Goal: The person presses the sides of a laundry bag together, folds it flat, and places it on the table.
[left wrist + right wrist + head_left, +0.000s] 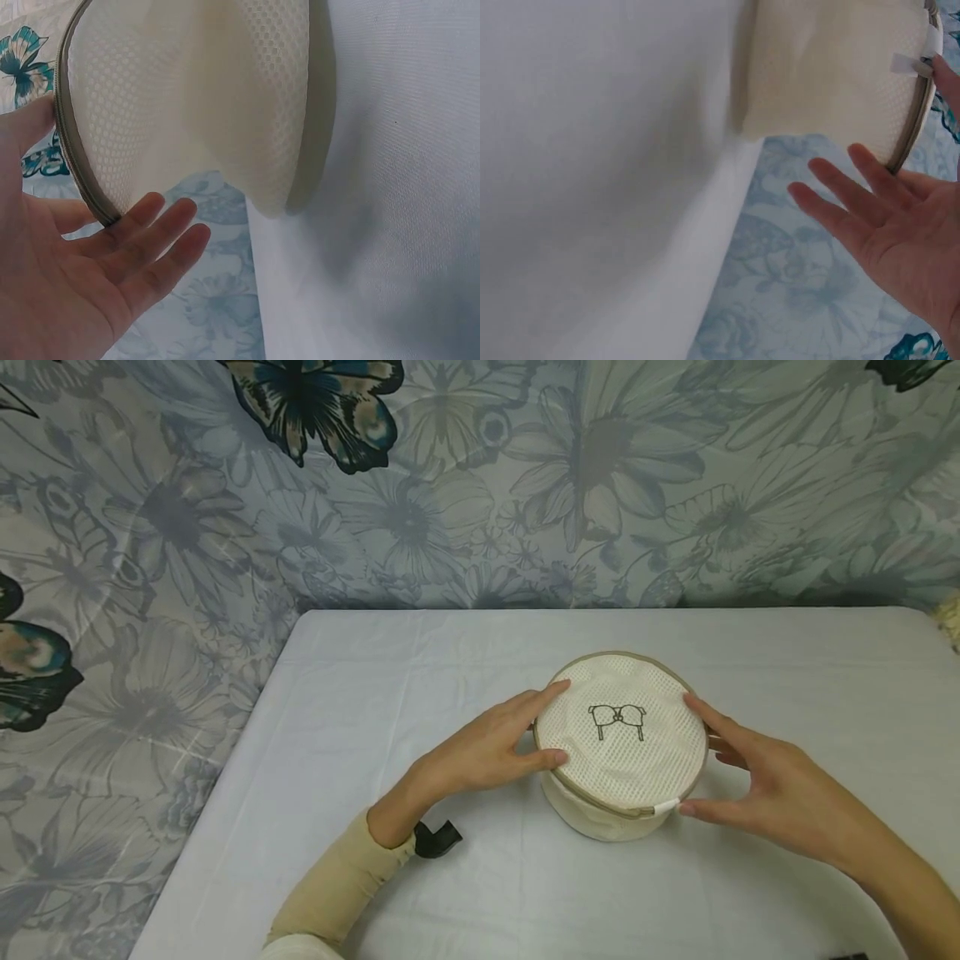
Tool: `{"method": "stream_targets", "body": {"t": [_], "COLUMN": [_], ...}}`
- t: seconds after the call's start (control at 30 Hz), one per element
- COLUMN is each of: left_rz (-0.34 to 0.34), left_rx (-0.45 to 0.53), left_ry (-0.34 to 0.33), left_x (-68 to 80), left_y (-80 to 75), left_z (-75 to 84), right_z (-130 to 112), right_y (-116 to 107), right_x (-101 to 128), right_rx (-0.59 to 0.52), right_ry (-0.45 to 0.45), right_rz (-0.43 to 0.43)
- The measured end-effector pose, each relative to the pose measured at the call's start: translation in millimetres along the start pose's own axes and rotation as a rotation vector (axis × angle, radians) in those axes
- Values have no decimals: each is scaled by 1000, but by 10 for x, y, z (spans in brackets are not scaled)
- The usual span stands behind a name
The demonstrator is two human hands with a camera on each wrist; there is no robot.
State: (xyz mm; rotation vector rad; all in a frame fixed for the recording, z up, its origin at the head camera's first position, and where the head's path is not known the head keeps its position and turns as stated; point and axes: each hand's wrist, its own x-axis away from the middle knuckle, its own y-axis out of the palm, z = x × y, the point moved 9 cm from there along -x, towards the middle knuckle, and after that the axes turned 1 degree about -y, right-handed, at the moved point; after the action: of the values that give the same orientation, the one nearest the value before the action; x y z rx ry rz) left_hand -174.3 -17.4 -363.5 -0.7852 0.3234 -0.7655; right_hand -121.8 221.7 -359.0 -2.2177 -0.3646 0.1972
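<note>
Round cream mesh pouch [621, 745], zippered rim

Cream mesh pouch [622, 752], tan zipper trim, black bow-like outline drawn on lid; white tablecloth [375, 710]; grey-blue floral backdrop [187, 527] with teal-black butterflies; beige sleeve [337, 885]; black strap [437, 838] at wrist

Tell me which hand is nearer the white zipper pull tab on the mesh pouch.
Right. The right hand has its thumb at the zipper pull tab on the mesh pouch; the left hand holds the opposite rim.
</note>
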Motion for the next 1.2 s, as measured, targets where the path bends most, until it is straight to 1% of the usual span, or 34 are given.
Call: {"method": "stream_targets", "body": {"t": [0.17,0.4,0.73,0.93,1.03,1.2], "left_rz": [-15,-32,-35,-35,-37,-63], "left_rx": [-6,-15,-34,-14,-14,3], "left_ry": [-2,-14,-12,-23,-26,-18], "left_x": [-8,-8,-32,-39,-39,-40], "left_y": [36,74,99,106,110,154], "left_z": [-20,-50,-70,-105,-122,-131], "right_z": [8,-13,-34,-60,-21,66], "right_y": [58,136,199,205,228,238], "right_x": [21,44,81,74,67,65], "right_rx": [-10,-45,-99,-149,-155,-98], "right_ry": [11,-13,-37,-96,-69,7], "right_rz": [-16,-18,4,47,40,38]}}
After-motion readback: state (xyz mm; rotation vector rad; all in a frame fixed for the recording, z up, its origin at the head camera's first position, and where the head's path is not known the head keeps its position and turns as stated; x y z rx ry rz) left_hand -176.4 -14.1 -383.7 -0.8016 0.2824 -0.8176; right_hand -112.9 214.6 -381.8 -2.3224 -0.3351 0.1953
